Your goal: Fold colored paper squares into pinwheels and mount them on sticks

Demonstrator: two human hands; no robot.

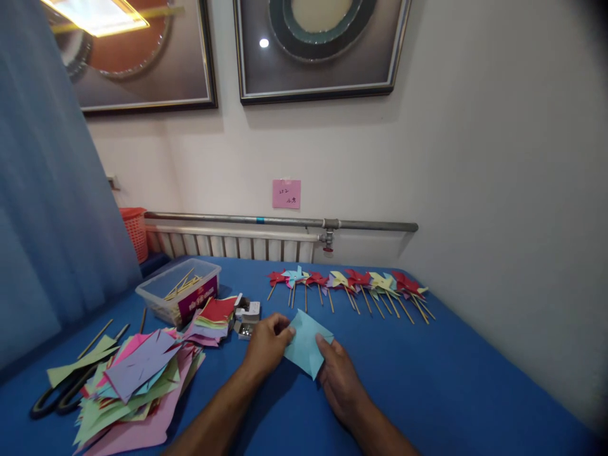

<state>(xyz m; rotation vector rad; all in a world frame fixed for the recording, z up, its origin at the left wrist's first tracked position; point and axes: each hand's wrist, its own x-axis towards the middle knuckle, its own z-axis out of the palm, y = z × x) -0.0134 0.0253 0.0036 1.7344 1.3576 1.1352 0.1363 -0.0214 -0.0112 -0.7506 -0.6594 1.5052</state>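
Blue and matte, the surface [418, 392] stretched beneath my remote view. My left hand [266, 345] and right hand [339, 375] pinched opposite edges of a pale-blue paper square [305, 343] over it, mostly flat and apparently not yet made up. Leftward lay a ragged paper heap [140, 373] and, farther, slender sticks [183, 288] in a clear plastic tub [164, 278], seemingly left to use. Beyond, sharp-bladed pinwheels [358, 278] lay in a row, apparently finished.

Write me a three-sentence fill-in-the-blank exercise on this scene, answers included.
1. The left hand and right hand hold paper coloured light ____.
2. The note on the wall is coloured ____.
3. In the picture, the clear box stands to the ____ of the pinwheels.
Missing words: blue; pink; left.
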